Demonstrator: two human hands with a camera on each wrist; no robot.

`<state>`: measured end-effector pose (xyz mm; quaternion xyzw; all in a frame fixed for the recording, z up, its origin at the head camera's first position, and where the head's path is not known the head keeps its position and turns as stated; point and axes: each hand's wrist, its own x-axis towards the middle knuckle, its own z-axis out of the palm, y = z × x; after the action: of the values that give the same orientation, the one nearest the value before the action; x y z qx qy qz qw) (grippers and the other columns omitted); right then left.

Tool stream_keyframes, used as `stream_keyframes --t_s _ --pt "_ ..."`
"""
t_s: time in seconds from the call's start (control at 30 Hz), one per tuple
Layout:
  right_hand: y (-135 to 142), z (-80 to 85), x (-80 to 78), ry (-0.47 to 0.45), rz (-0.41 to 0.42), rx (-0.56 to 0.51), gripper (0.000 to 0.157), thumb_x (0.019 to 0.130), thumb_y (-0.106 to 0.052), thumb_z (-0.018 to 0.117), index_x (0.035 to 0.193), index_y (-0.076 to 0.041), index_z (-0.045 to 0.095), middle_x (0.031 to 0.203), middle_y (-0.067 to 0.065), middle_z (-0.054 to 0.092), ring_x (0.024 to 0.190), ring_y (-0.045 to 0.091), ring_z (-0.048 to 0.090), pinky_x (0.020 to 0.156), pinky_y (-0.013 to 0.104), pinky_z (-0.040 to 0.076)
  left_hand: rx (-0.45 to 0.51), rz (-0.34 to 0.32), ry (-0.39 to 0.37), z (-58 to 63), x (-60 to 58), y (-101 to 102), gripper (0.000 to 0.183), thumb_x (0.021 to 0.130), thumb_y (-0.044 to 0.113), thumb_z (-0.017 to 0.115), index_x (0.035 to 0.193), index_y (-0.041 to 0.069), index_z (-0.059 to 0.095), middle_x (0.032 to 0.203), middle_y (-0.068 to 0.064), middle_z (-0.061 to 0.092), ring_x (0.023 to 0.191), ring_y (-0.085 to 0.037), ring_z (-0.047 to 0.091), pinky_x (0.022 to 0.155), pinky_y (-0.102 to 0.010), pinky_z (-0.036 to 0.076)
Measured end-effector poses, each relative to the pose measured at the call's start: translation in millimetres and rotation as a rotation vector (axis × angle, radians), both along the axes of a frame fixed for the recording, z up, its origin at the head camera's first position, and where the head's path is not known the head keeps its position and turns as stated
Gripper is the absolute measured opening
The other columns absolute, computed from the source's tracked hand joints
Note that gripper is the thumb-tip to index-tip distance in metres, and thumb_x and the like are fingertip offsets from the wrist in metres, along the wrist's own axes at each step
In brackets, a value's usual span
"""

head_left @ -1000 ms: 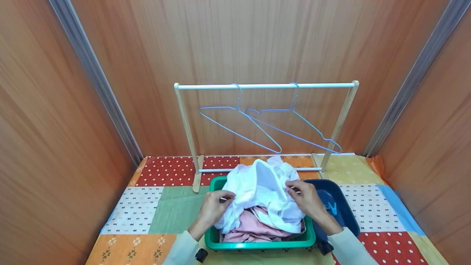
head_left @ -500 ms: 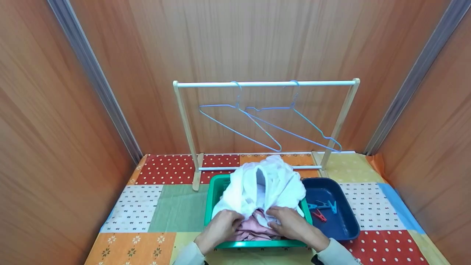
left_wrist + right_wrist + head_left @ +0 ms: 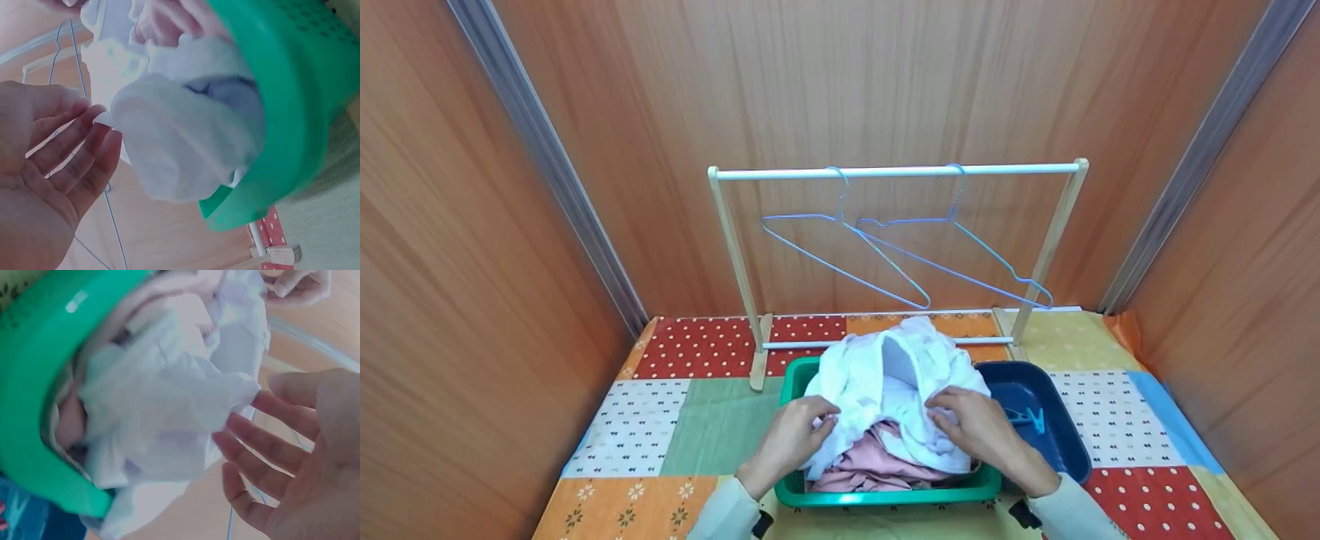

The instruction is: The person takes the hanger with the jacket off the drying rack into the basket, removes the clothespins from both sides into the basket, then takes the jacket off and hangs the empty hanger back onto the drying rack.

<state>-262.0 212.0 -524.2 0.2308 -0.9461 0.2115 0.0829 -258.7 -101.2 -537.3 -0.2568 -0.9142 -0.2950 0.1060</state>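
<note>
A white garment [image 3: 851, 375] lies heaped over the green basket [image 3: 896, 497], its open edge spread toward me. My left hand [image 3: 791, 435] pinches the garment's left side; in the left wrist view a small tip of white cloth [image 3: 104, 118] sits between thumb and fingers. On the other side my right hand [image 3: 986, 427] pinches a raised fold of the same cloth [image 3: 244, 388] between thumb and forefinger, the other fingers loosely bent. Beneath the white cloth, pink fabric [image 3: 877, 461] fills the front of the basket.
Behind the basket stands a rack with a white rail [image 3: 885, 173], carrying a left hanger [image 3: 847, 270] and a right hanger [image 3: 945, 262]. A dark blue tray [image 3: 1069, 442] at the right holds blue clothespins [image 3: 1035, 420]. Wooden panels enclose the patchwork cloth [image 3: 727, 420].
Half a second ago both hands were close together at the garment's front edge. They have since moved apart and away from me, and the garment's opening is wider.
</note>
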Motion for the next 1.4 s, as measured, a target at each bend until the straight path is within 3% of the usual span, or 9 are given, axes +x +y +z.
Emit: stream_keyframes --t_s 0.13,0.33,0.53,0.67,0.83,0.93,1.07,1.23,1.4 --pt "11.0 6.8 -5.8 0.057 -0.102 -0.11 0.014 0.092 -0.023 0.069 0.104 -0.019 0.076 0.099 -0.004 0.074 0.086 0.012 0.069 0.073 0.03 0.055 0.038 0.06 0.028 3.9 -9.1 -7.1 0.016 0.091 0.016 0.07 0.104 0.009 0.075 0.104 -0.003 0.072 0.092 -0.017 0.068 0.074 -0.03 0.058" --pt "31.0 4.6 -27.5 0.097 -0.196 -0.191 0.017 0.092 -0.019 0.069 0.106 -0.013 0.074 0.099 0.002 0.074 0.081 0.014 0.067 0.069 0.029 0.053 0.001 0.18 -0.026 7.0 -29.3 -15.1 0.025 0.087 0.021 0.074 0.11 0.01 0.073 0.116 -0.007 0.069 0.111 -0.026 0.061 0.089 -0.043 0.055" --pt "49.6 -8.6 -58.9 -0.105 -0.247 -0.197 0.04 0.093 -0.026 0.066 0.129 -0.008 0.063 0.126 0.015 0.066 0.103 0.031 0.066 0.085 0.049 0.054 -0.049 0.193 -0.193 6.2 -52.1 -17.0 0.046 0.088 0.026 0.074 0.13 0.013 0.062 0.135 -0.011 0.061 0.127 -0.032 0.056 0.1 -0.051 0.049" --pt "54.7 -14.5 -77.1 -0.246 -0.257 -0.189 0.052 0.096 -0.036 0.063 0.142 -0.014 0.051 0.142 0.016 0.055 0.114 0.035 0.062 0.093 0.054 0.051 -0.071 0.185 -0.291 4.9 -65.7 -15.8 0.056 0.088 0.028 0.074 0.139 0.016 0.055 0.143 -0.009 0.056 0.133 -0.031 0.052 0.105 -0.052 0.045" --pt "50.9 -19.8 -96.9 -0.471 -0.277 -0.234 0.071 0.095 -0.051 0.058 0.153 -0.016 0.033 0.15 0.018 0.045 0.125 0.038 0.053 0.099 0.056 0.047 -0.075 0.153 -0.398 -0.9 -73.5 -17.6 0.061 0.088 0.028 0.075 0.142 0.014 0.051 0.144 -0.011 0.054 0.134 -0.033 0.049 0.106 -0.054 0.043" --pt "47.1 -23.9 -106.3 -0.536 -0.275 -0.27 0.078 0.096 -0.05 0.057 0.156 -0.011 0.026 0.151 0.02 0.043 0.131 0.04 0.047 0.104 0.057 0.043 -0.098 0.148 -0.447 -6.1 -75.2 -19.7 0.059 0.088 0.026 0.074 0.142 0.013 0.051 0.143 -0.013 0.055 0.132 -0.033 0.051 0.106 -0.054 0.043" --pt "43.3 -28.4 -114.5 -0.48 -0.288 -0.268 0.064 0.098 -0.033 0.06 0.15 -0.006 0.037 0.142 0.021 0.051 0.126 0.038 0.05 0.104 0.055 0.042 -0.117 0.141 -0.451 -11.0 -77.7 -21.4 0.049 0.089 0.02 0.073 0.135 0.01 0.058 0.135 -0.013 0.061 0.123 -0.03 0.057 0.102 -0.052 0.047" --pt "41.5 -34.2 -118.1 -0.361 -0.296 -0.189 0.023 0.096 -0.013 0.061 0.117 -0.005 0.065 0.114 0.015 0.064 0.098 0.029 0.057 0.089 0.047 0.048 -0.136 0.102 -0.323 -13.2 -81.7 -21.2 0.012 0.092 0.009 0.066 0.102 0.005 0.073 0.102 -0.01 0.071 0.089 -0.02 0.063 0.08 -0.04 0.055" --pt "42.8 -39.0 -118.9 -0.294 -0.265 -0.142 0.01 0.095 -0.004 0.058 0.094 -0.006 0.067 0.089 0.008 0.063 0.079 0.021 0.054 0.075 0.037 0.045 -0.077 0.101 -0.244 -10.9 -81.0 -19.5 0.009 0.092 0.009 0.066 0.093 0.006 0.075 0.09 -0.006 0.071 0.077 -0.014 0.059 0.068 -0.032 0.052"
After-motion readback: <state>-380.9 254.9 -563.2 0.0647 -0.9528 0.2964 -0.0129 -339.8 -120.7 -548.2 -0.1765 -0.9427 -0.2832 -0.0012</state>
